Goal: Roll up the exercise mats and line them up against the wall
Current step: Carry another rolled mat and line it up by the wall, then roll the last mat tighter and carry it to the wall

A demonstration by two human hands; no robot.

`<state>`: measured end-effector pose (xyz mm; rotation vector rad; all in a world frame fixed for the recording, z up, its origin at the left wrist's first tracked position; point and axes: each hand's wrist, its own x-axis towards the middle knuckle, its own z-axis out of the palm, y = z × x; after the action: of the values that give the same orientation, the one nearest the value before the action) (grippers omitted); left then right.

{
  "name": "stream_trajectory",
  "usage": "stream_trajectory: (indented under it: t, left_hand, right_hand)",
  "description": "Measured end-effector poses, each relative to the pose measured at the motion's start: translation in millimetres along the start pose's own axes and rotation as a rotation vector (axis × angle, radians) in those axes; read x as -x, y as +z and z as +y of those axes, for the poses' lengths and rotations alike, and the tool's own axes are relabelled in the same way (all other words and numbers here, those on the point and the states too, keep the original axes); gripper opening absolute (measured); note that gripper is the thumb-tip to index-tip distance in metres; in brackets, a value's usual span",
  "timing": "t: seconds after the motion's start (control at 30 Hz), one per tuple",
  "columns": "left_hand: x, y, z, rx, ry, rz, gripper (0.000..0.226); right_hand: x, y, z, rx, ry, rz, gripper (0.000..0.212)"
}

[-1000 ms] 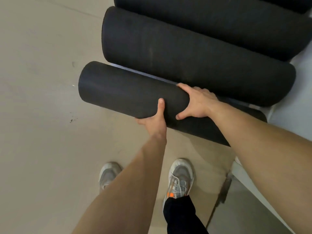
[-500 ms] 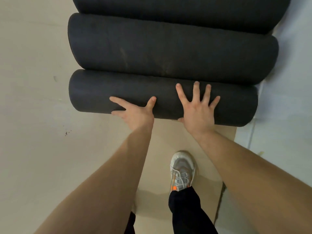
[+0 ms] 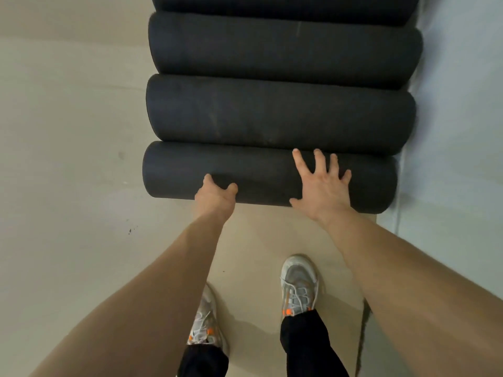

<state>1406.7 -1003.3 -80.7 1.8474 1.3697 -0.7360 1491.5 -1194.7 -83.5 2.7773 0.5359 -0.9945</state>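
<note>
The nearest rolled mat (image 3: 266, 178) lay on the floor (image 3: 68, 159), crosswise in front of my feet. Its far side touched the second rolled mat (image 3: 280, 112), and two more rolls were stacked up the view beyond that. The right ends of all the rolls sat near the floor's right edge, against a pale surface (image 3: 457, 131) that I took for the foot of the wall.

My right grip (image 3: 324, 186) was wide, with the fingers spread flat over the top of the nearest roll and holding nothing. My left grip (image 3: 216, 195) was cupped against the roll's near side, thumb and one finger on the foam. The other fingers were hidden, so I couldn't tell whether they hooked under the roll.

I judged the step to be seating this last roll in the row. To do it well I would push evenly through both palms so neither end swung ahead. I would also keep the roll tight against its neighbour and slide it along until its ends matched the others. The loose flap was out of sight. I would want it underneath, or pinned against the next roll, so the mat couldn't spring open on release.
</note>
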Motion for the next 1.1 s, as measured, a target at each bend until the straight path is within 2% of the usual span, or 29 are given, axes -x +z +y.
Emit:
stream_trajectory:
  t: [0.13,0.3,0.53,0.67,0.83,0.93,1.1]
  left_hand:
    - [40.8,-50.6,-5.4,-0.174,0.160,-0.054,0.065]
    - [99.2,-112.1,8.3,-0.302,0.232,-0.086,0.062]
    - [177.4,-223.2,38.8,-0.232,0.290,-0.029,0.061]
    - [225.3,-299.5,19.9,-0.110,0.294,0.047,0.052]
    - [289.7,-393.6,-58.9,0.035,0.203,0.164,0.058]
    - [325.1,-445.6,-133.1,0.094,0.125,0.226,0.059]
    - [369.4,-521.3,-271.5,0.166,0.000,0.310,0.059]
  right_hand:
    - [36.7,-52.0,-7.5,-0.024,-0.023,0.019,0.105]
    - [82.6,-125.4,-26.9,-0.049,-0.055,0.018,0.094]
    - [146.5,-241.1,-79.3,-0.018,-0.129,0.008,0.083]
    - [193.6,-309.3,-132.6,0.066,-0.214,0.023,0.077]
    - [264.5,-374.2,-240.1,0.167,-0.383,0.003,0.069]
    - [315.6,-394.4,-325.3,0.236,-0.521,-0.004,0.063]
    - [410.7,-394.1,-477.5,0.330,-0.720,-0.009,0.068]
